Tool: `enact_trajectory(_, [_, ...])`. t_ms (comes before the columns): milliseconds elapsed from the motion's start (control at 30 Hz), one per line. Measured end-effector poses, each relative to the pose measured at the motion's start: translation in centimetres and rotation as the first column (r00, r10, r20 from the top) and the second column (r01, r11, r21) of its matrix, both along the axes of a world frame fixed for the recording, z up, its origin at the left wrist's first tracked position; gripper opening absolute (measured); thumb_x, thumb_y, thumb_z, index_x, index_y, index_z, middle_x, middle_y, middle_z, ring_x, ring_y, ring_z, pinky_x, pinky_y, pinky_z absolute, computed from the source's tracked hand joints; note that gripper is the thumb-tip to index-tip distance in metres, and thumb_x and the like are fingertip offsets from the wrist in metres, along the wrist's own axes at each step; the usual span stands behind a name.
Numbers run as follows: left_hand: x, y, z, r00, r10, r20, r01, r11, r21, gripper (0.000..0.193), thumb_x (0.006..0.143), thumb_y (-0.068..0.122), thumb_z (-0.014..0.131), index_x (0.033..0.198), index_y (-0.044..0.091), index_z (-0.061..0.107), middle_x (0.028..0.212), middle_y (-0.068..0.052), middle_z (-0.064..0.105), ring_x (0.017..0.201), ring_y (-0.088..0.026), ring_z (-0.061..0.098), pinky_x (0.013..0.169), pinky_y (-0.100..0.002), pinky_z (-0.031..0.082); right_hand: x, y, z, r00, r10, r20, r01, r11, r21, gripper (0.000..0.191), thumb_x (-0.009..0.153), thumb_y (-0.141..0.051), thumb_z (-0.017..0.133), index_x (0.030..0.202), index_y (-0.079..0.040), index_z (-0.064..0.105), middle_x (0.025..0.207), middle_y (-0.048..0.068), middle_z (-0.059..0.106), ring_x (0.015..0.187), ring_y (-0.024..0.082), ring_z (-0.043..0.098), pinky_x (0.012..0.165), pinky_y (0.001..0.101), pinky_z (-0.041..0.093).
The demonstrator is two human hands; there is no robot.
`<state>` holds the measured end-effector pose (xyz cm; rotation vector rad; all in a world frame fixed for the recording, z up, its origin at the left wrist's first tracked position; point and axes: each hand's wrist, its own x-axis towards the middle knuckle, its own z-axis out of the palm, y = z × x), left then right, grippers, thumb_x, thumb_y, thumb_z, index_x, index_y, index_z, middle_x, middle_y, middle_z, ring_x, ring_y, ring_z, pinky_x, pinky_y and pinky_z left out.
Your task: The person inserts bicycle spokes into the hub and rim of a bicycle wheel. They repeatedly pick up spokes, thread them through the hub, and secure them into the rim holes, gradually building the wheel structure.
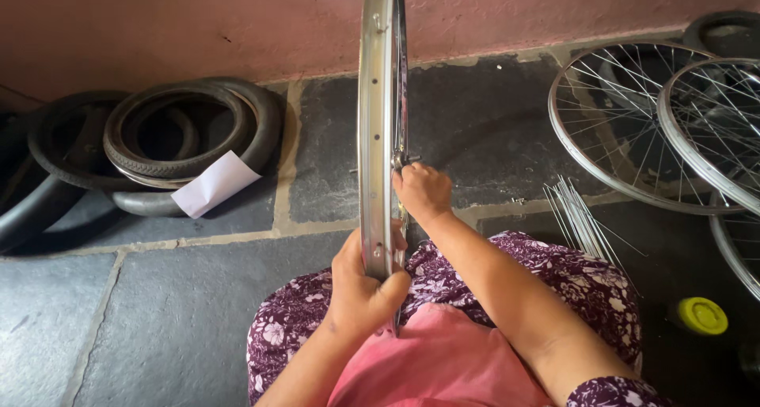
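Observation:
A shiny metal bicycle wheel rim [374, 98] stands upright and edge-on in front of me, reaching from my lap to the top of the view. My left hand [360, 284] grips its lower part, thumb wrapped around the rim. My right hand [423, 192] is closed at the rim's right side, fingers pinched on a small metal part near a spoke; what the fingers hold is too small to tell. My lap is covered by purple flowered cloth and a pink cloth [435, 359].
Black rubber tyres [174, 138] lie stacked at the left by the pink wall, with a white paper [214, 184] on them. Spoked wheels [633, 122] lie on the right. A bundle of loose spokes [582, 217] and a yellow-green cap [701, 315] lie on the stone floor.

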<state>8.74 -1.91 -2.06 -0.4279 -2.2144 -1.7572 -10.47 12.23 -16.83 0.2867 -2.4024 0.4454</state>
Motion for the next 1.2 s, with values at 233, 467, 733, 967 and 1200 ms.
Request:
enact_trajectory(233, [-1.7, 0.0, 0.8, 0.998, -0.007, -0.056, 0.007, 1.000, -0.007, 0.044, 0.073, 0.008, 0.063, 0.117, 0.005, 0.065, 0.094, -0.005, 0.069, 0.082, -0.014, 0.066, 0.078, -0.029, 0.057, -0.9, 0.6, -2.7, 0.997, -0.063, 0.047, 0.065, 0.998, -0.029, 0.026, 0.091, -0.028, 0.063, 0.072, -0.011, 0.067, 0.077, 0.009, 0.069, 0.068, 0.033, 0.069, 0.059, 0.0486, 0.056])
enact_trajectory(467, [-10.9, -0.3, 3.0, 0.946, 0.132, -0.296, -0.157, 0.985, -0.064, 0.058, 0.083, 0.009, 0.070, 0.138, 0.002, 0.051, 0.120, -0.016, 0.064, 0.112, -0.026, 0.065, 0.099, -0.037, 0.051, 1.6, 1.0, -5.5, 0.899, 0.164, 0.406, 0.064, 0.868, -0.492, 0.026, 0.102, -0.028, 0.056, 0.091, -0.007, 0.066, 0.076, 0.011, 0.070, 0.066, 0.030, 0.066, 0.059, 0.0446, 0.051])
enact_trajectory(733, [-8.0, 2.0, -5.9, 0.963, 0.261, -0.067, -0.258, 0.965, 0.050, 0.030, 0.088, 0.004, 0.071, 0.115, 0.005, 0.057, 0.089, -0.009, 0.066, 0.075, -0.015, 0.062, 0.067, -0.032, 0.053, 3.7, 2.9, -1.4, 0.625, 0.707, 0.331, 0.211, 0.256, -0.943, 0.022, 0.101, -0.023, 0.050, 0.104, -0.008, 0.065, 0.069, 0.005, 0.066, 0.056, 0.012, 0.056, 0.051, 0.0259, 0.043])
enact_trajectory(967, [-7.2, 1.7, -4.5, 0.986, 0.141, -0.091, -0.132, 0.987, 0.095, 0.023, 0.090, 0.005, 0.068, 0.105, 0.004, 0.051, 0.085, -0.004, 0.069, 0.071, -0.010, 0.065, 0.062, -0.029, 0.054, 6.7, 3.7, 4.6, 0.506, 0.815, 0.283, 0.379, 0.084, -0.921, 0.017, 0.099, -0.024, 0.060, 0.091, -0.008, 0.062, 0.068, 0.001, 0.059, 0.056, 0.011, 0.052, 0.050, 0.0256, 0.039])
enact_trajectory(1200, [-4.9, 1.7, 4.9, 0.988, 0.156, 0.012, -0.156, 0.988, 0.017, 0.023, 0.090, 0.008, 0.071, 0.105, 0.003, 0.055, 0.080, -0.006, 0.067, 0.071, -0.011, 0.063, 0.064, -0.030, 0.054, 10.8, 5.0, 10.6, 0.462, 0.886, -0.046, 0.480, -0.293, -0.827, 0.016, 0.096, -0.025, 0.065, 0.091, -0.010, 0.062, 0.069, -0.002, 0.060, 0.059, 0.009, 0.055, 0.054, 0.0245, 0.044])
